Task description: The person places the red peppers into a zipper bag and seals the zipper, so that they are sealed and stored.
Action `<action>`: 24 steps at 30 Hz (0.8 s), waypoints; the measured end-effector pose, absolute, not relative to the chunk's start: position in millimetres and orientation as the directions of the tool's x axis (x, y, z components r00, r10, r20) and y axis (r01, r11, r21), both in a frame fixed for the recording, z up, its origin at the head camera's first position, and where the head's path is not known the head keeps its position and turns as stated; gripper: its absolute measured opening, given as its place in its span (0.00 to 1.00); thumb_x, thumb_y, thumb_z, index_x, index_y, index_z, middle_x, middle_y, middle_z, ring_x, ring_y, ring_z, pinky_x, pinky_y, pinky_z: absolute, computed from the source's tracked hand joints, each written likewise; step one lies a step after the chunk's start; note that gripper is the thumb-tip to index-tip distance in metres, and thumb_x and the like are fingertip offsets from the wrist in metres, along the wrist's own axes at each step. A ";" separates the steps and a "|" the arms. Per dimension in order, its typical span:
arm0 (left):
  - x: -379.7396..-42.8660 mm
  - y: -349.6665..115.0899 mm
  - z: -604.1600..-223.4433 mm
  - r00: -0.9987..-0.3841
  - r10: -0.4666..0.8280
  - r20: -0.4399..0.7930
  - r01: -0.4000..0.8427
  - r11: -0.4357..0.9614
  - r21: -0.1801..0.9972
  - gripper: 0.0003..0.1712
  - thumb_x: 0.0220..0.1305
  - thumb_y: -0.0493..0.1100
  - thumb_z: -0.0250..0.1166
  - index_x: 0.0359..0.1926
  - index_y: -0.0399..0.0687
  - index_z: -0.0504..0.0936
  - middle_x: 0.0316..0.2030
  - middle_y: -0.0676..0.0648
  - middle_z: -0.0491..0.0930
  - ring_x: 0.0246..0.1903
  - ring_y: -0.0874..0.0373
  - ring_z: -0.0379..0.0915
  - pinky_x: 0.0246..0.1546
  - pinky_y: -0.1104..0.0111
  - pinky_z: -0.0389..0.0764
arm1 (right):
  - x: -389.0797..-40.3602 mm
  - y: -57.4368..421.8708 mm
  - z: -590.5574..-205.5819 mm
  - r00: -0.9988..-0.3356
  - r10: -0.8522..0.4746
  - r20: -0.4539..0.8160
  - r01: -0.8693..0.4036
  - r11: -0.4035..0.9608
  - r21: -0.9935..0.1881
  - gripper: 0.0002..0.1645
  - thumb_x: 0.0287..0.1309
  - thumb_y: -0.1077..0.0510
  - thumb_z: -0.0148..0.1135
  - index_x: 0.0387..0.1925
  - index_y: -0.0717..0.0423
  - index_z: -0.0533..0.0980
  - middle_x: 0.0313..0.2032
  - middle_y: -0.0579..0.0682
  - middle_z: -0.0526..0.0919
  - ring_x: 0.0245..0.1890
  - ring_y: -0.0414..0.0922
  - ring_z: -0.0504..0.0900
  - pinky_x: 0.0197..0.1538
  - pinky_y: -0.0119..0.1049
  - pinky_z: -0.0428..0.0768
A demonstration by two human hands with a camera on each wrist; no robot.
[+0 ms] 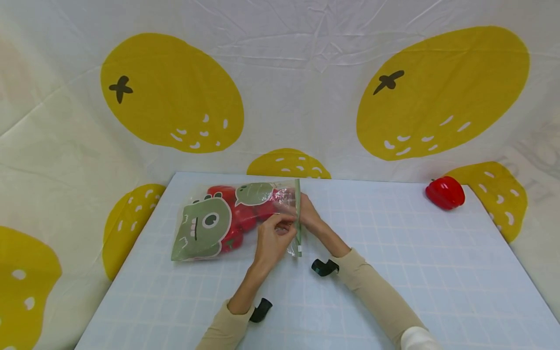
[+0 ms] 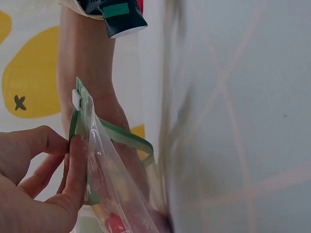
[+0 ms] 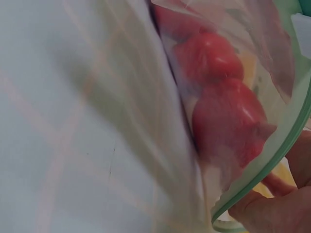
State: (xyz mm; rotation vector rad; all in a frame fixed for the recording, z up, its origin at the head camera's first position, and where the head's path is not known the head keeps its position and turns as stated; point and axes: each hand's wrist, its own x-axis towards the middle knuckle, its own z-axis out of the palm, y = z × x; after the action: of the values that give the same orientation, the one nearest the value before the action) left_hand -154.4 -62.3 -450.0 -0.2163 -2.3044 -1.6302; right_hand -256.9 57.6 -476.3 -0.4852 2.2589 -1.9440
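Note:
A clear zip bag point(image 1: 202, 228) printed with green cartoon monsters lies on the table, its green-edged mouth facing right. Inside it are several red bell peppers point(image 3: 228, 121), seen through the plastic. My left hand point(image 1: 270, 239) pinches the near part of the green zip edge point(image 2: 73, 127) between thumb and fingertips, below a white slider point(image 2: 76, 99). On the far side of the mouth, my right hand point(image 1: 307, 214) has its fingers behind the plastic, close to the nearest pepper. Plastic and rim partly cover them, so their grip is unclear.
One more red bell pepper point(image 1: 445, 193) sits at the table's far right corner. The pale blue checked table point(image 1: 393, 233) ends against a white cloth point(image 1: 302, 107) with yellow fruit prints. A black wrist camera point(image 1: 324, 267) is on the right arm, another point(image 1: 261, 310) on the left.

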 end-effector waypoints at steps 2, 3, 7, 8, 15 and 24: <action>-155.3 -63.2 -450.0 -0.943 -0.048 0.330 0.296 0.340 0.893 0.10 0.56 0.28 0.67 0.40 0.37 0.89 0.35 0.43 0.86 0.33 0.53 0.84 0.37 0.66 0.88 | -257.1 57.2 -476.7 -0.934 -0.335 0.123 -0.159 0.083 -0.984 0.28 0.63 0.60 0.66 0.62 0.67 0.74 0.52 0.63 0.84 0.53 0.55 0.83 0.61 0.45 0.80; -155.7 -63.6 -450.0 -0.943 -0.045 0.329 0.295 0.340 0.893 0.10 0.56 0.28 0.67 0.40 0.37 0.89 0.35 0.43 0.86 0.33 0.53 0.84 0.38 0.66 0.88 | -257.3 57.0 -477.2 -0.930 -0.344 0.127 -0.158 0.061 -0.986 0.28 0.63 0.61 0.66 0.63 0.67 0.74 0.52 0.62 0.85 0.52 0.54 0.83 0.60 0.43 0.80; -156.3 -65.3 -449.8 -0.947 -0.030 0.320 0.291 0.337 0.895 0.10 0.56 0.28 0.67 0.40 0.37 0.89 0.36 0.43 0.86 0.33 0.53 0.83 0.38 0.66 0.88 | -257.9 56.2 -479.5 -0.920 -0.361 0.153 -0.173 0.023 -0.985 0.28 0.63 0.62 0.65 0.64 0.68 0.73 0.52 0.62 0.85 0.49 0.44 0.83 0.57 0.36 0.81; -156.4 -65.7 -449.9 -0.948 -0.026 0.318 0.291 0.335 0.896 0.10 0.57 0.28 0.67 0.40 0.37 0.89 0.36 0.43 0.86 0.33 0.53 0.83 0.38 0.66 0.88 | -258.5 55.9 -480.4 -0.918 -0.359 0.170 -0.182 0.000 -0.983 0.28 0.63 0.64 0.64 0.63 0.70 0.73 0.52 0.65 0.84 0.48 0.43 0.83 0.57 0.35 0.80; -156.1 -67.0 -449.6 -0.948 -0.008 0.318 0.299 0.321 0.899 0.11 0.56 0.27 0.66 0.40 0.36 0.88 0.36 0.43 0.87 0.34 0.53 0.83 0.39 0.68 0.88 | -263.5 49.5 -484.3 -0.902 -0.366 0.230 -0.229 -0.047 -0.972 0.27 0.64 0.69 0.62 0.64 0.72 0.72 0.55 0.69 0.81 0.50 0.44 0.83 0.57 0.35 0.80; -153.9 -63.1 -449.2 -0.948 -0.045 0.315 0.283 0.335 0.899 0.10 0.57 0.28 0.67 0.41 0.35 0.87 0.35 0.42 0.86 0.33 0.53 0.83 0.37 0.70 0.87 | -262.8 49.2 -482.7 -0.898 -0.385 0.214 -0.228 -0.010 -0.974 0.25 0.66 0.69 0.62 0.63 0.72 0.73 0.57 0.68 0.81 0.57 0.58 0.82 0.60 0.39 0.81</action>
State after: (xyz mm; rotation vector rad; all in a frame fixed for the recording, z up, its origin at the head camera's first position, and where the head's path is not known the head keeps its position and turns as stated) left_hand -153.9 -63.1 -449.2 -0.2137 -2.3192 -1.6493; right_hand -262.8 49.2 -482.7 -0.6620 2.1243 -2.0498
